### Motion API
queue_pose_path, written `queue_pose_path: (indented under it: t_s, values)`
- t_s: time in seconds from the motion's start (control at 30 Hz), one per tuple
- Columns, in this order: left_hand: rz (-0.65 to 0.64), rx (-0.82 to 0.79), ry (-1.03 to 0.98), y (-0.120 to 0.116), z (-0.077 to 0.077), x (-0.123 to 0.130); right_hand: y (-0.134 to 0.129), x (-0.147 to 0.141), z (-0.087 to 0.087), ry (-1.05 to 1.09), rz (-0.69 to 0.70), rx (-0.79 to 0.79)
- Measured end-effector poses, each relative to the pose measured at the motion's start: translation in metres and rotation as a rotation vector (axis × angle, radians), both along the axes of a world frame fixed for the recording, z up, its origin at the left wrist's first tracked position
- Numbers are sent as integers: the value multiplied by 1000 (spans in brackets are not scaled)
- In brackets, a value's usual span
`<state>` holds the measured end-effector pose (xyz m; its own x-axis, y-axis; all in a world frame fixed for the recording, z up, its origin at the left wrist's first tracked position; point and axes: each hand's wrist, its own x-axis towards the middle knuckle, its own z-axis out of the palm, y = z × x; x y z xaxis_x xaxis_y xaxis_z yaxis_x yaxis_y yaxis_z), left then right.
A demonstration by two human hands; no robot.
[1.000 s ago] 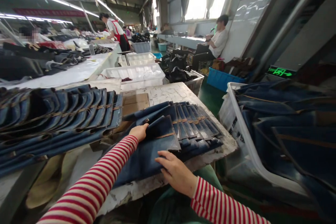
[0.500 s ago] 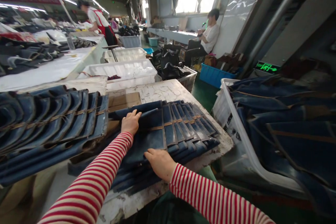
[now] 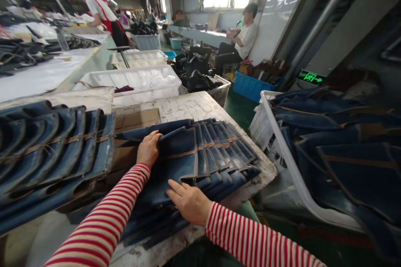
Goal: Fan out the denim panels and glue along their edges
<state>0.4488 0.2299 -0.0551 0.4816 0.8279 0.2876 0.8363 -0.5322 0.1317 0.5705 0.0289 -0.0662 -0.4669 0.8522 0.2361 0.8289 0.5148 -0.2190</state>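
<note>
Blue denim-like pieces (image 3: 180,162) with brown seams lie overlapped in a fanned row on a worn white table (image 3: 188,102). At the left end of the top piece, my left hand (image 3: 148,148) has its fingers closed round the raised, folded edge. My right hand (image 3: 189,202) rests at the near edge of that same piece, fingers stretched out and slightly apart, its thumb side toward the row. Another fanned stack of blue pieces (image 3: 72,142) lies to the left, beside brown cardboard (image 3: 138,119).
On the right stands a white bin (image 3: 291,167) full of blue pieces. White tubs (image 3: 134,79), a crate with black items (image 3: 222,87) and a blue crate (image 3: 250,85) are beyond the table. One person stands at the back left; another sits near the window.
The view has shifted a little to the right. My right hand has spread its fingers and sits slightly lower on the piece. My left hand still holds the upper left edge.
</note>
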Motion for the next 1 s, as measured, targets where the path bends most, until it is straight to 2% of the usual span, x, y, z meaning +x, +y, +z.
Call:
queue_pose_path:
  t_s: [0.13, 0.33, 0.57, 0.67, 0.83, 1.0]
  values:
    - [-55, 5, -8, 0, 8, 1, -8, 3, -3, 33, 7, 26]
    - [-25, 19, 63, 15, 14, 25, 5, -2, 2, 6, -142, -82]
    - [13, -63, 206, 46, 16, 42, 12, 0, 3, -61, -125, -176]
    - [17, -126, 275, 56, 17, 44, 16, 4, 4, -102, -73, -210]
    - [16, -225, 344, 55, 19, 44, 22, 9, 8, -129, 3, -213]
    - [22, -301, 371, 48, 26, 44, 25, 16, 10, -107, -46, -247]
